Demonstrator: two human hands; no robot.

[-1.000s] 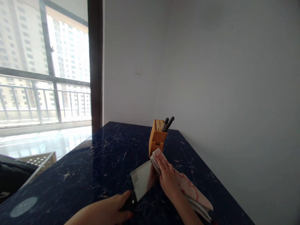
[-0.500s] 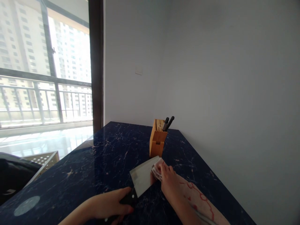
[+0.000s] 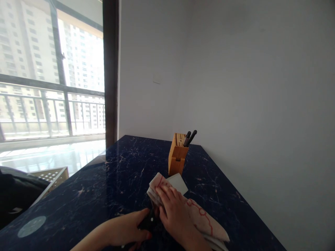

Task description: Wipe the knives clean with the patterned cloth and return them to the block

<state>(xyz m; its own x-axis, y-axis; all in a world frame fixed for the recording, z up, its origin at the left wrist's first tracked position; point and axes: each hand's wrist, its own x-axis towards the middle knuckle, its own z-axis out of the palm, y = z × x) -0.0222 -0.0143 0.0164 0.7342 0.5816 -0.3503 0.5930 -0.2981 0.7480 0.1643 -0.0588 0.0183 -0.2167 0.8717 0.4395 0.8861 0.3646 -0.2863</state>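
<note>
My left hand (image 3: pixel 128 228) is wrapped round the black handle of a cleaver (image 3: pixel 178 183) at the bottom middle of the head view. White rivets show on the handle. The broad blade slants up and away to the right, its far end bare. My right hand (image 3: pixel 174 212) presses a pinkish-white cloth with red markings (image 3: pixel 200 212) over the part of the blade near the handle. The fingers lie bent across the folded cloth, which covers that part of the blade. Its loose end trails to the right under my wrist.
A wooden knife block (image 3: pixel 177 158) with two dark-handled tools in it stands just behind the blade. Everything rests on a dark blue marbled table (image 3: pixel 125 167). A pale round patch (image 3: pixel 31 226) marks its left side. Left of the table is a perforated chair (image 3: pixel 56 179) with black fabric.
My right hand has slid the cloth left along the blade, from its far right edge towards the handle. The blade's far end is now uncovered. My left hand keeps its grip.
</note>
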